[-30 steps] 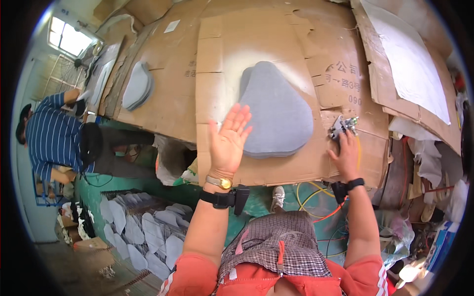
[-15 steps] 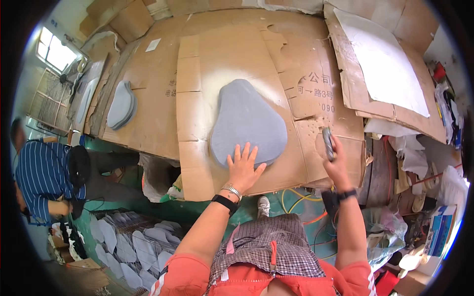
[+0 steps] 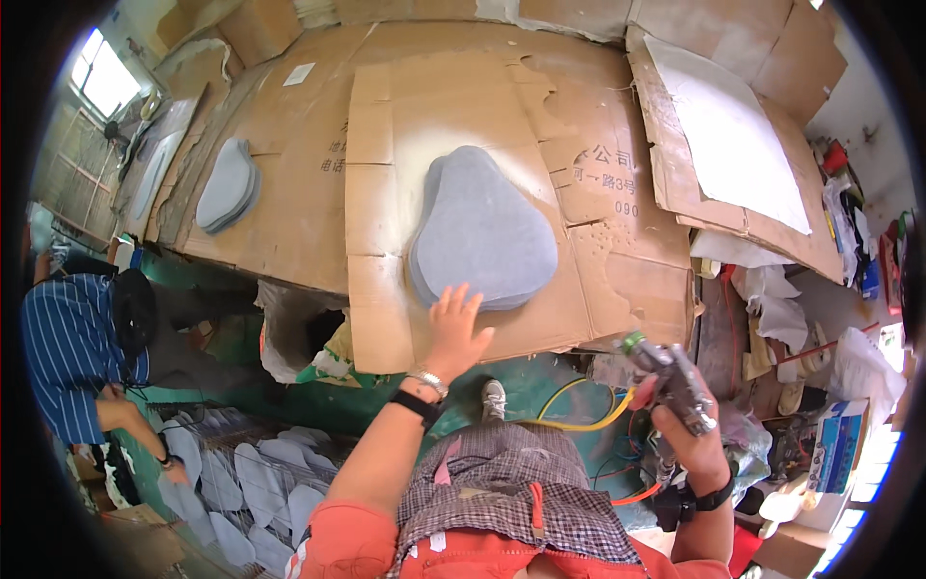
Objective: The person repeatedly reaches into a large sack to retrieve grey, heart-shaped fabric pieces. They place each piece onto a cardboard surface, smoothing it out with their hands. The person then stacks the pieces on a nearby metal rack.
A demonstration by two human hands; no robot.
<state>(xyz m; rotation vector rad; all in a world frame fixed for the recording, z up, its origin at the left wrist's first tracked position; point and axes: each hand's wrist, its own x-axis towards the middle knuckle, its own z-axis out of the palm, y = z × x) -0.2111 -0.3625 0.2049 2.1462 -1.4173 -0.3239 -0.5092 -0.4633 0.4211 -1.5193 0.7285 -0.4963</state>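
A stack of grey pear-shaped pads [image 3: 487,227], edges slightly out of line, lies on a cardboard sheet [image 3: 463,92] with pale overspray around the stack. At the stack's near left edge my left hand [image 3: 456,328] is open, fingers spread, its fingertips at or just over the rim; contact is unclear. My right hand [image 3: 690,425] is closed round a metal spray gun [image 3: 675,386] with a green tip, held off the right front of the table. An orange hose [image 3: 639,496] runs up towards that hand.
More grey pads [image 3: 229,185] are piled at the table's left. A white sheet [image 3: 728,135] covers cardboard on the right. Many grey pieces lie on a low wire rack [image 3: 256,482]. Beside it a person in a striped shirt [image 3: 63,338] reaches down. A yellow hose [image 3: 588,422] loops nearby.
My right hand has come down and towards me with the spray gun, now turned more into view. The left hand has drawn back slightly from the pads. The other person's hand now reaches the rack.
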